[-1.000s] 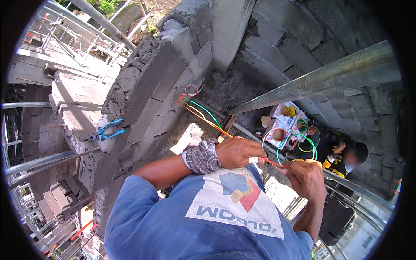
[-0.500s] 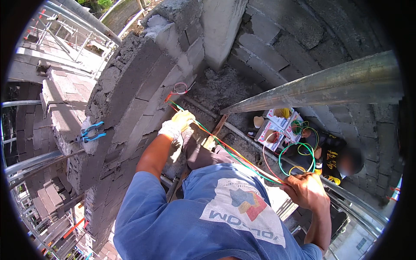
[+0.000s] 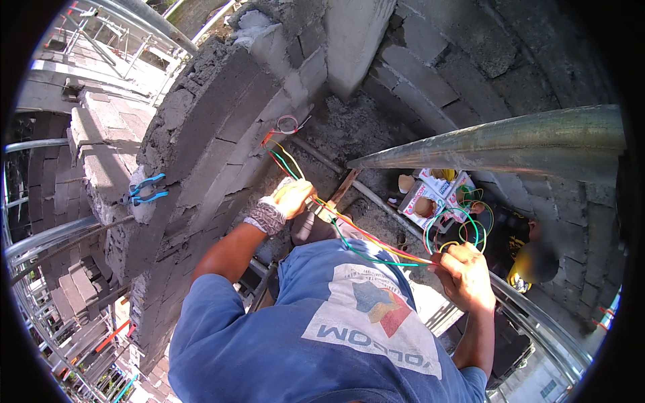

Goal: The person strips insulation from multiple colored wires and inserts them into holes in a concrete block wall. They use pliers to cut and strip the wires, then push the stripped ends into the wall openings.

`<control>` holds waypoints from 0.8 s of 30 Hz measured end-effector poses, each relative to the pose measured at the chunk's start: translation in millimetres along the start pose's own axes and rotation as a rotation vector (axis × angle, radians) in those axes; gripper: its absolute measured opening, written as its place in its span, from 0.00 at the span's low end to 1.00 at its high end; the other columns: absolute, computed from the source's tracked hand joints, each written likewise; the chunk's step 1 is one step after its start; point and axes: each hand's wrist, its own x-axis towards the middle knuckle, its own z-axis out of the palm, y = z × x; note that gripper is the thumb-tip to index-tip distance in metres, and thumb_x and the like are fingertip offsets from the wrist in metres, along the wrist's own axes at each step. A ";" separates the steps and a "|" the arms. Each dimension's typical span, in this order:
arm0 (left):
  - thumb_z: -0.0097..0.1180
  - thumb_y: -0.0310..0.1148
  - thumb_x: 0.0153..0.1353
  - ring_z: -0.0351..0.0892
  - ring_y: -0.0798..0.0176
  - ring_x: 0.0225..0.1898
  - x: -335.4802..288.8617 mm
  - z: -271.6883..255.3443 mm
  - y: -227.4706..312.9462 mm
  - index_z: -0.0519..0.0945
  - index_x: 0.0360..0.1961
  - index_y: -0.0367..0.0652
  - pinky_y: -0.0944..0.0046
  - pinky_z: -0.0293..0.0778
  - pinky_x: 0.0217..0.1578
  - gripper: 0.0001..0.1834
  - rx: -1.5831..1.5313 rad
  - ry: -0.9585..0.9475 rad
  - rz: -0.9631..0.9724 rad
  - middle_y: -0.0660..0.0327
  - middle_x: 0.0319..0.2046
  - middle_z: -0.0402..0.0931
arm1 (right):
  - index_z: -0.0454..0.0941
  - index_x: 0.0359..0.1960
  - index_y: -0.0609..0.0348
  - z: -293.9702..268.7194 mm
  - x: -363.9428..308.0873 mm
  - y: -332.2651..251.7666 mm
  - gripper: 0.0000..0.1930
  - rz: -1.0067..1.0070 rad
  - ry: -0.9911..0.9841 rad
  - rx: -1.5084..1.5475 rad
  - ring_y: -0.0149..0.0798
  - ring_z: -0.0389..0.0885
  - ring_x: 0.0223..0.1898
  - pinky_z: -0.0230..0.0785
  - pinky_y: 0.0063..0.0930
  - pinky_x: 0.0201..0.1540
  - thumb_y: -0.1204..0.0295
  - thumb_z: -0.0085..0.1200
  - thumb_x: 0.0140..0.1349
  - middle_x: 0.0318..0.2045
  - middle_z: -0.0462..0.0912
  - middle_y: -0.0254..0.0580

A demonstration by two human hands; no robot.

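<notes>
Left hand (image 3: 293,199) and right hand (image 3: 465,274) clamped on coloured wires (image 3: 369,235), pole (image 3: 497,140) slanting past cartons (image 3: 441,194), pliers (image 3: 152,198) on wall (image 3: 215,161)

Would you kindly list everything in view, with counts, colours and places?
wires: several; red, yellow, green; centre
wire loops: several, green and yellow, right of centre
pliers: one pair, blue, far left
boxes: at least two, white, right
pole: one, grey, upper right
block walls: several, grey, left and right
scaffold pipes: many, silver, far left
co-worker: one, dark-clothed, far right
shirt: one, blue, lower centre
left hand: one, grey wrist cloth, gripping wires
right hand: one, bare, gripping wires
</notes>
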 end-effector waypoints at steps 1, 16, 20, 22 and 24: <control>0.61 0.26 0.57 0.80 0.43 0.45 4.7 -7.6 14.2 0.81 0.45 0.42 0.49 0.76 0.47 0.13 -0.045 -0.078 -0.111 0.51 0.39 0.79 | 0.83 0.34 0.53 5.3 5.8 -4.4 0.09 -0.005 0.001 -0.012 0.44 0.75 0.27 0.66 0.40 0.33 0.73 0.69 0.52 0.23 0.74 0.36; 0.67 0.35 0.60 0.78 0.50 0.61 6.1 -66.0 2.2 0.53 0.80 0.53 0.55 0.78 0.59 0.50 -0.734 -0.134 -0.392 0.48 0.68 0.68 | 0.87 0.32 0.56 2.9 45.0 -60.3 0.11 -0.112 0.199 0.046 0.41 0.71 0.27 0.60 0.38 0.38 0.65 0.72 0.51 0.20 0.75 0.33; 0.68 0.32 0.55 0.68 0.44 0.70 -5.3 -57.0 -56.2 0.64 0.76 0.57 0.49 0.65 0.69 0.46 -0.489 -0.282 -0.418 0.48 0.69 0.67 | 0.86 0.33 0.52 49.1 64.3 -69.2 0.07 -0.098 -0.122 0.093 0.44 0.81 0.31 0.68 0.39 0.39 0.69 0.69 0.54 0.24 0.82 0.36; 0.69 0.38 0.53 0.62 0.44 0.74 -5.5 -52.5 -70.3 0.67 0.74 0.64 0.43 0.56 0.73 0.45 -0.145 -0.435 -0.445 0.50 0.73 0.63 | 0.83 0.41 0.53 88.1 86.8 -66.8 0.11 -0.023 -0.183 0.223 0.49 0.85 0.32 0.73 0.44 0.36 0.71 0.67 0.56 0.26 0.84 0.42; 0.72 0.41 0.51 0.57 0.45 0.76 -1.3 -46.9 -67.7 0.76 0.65 0.63 0.40 0.52 0.74 0.37 0.014 -0.415 -0.230 0.56 0.70 0.66 | 0.78 0.48 0.53 122.2 113.2 -54.1 0.16 0.087 -0.234 0.115 0.53 0.86 0.32 0.76 0.47 0.35 0.69 0.66 0.59 0.27 0.85 0.48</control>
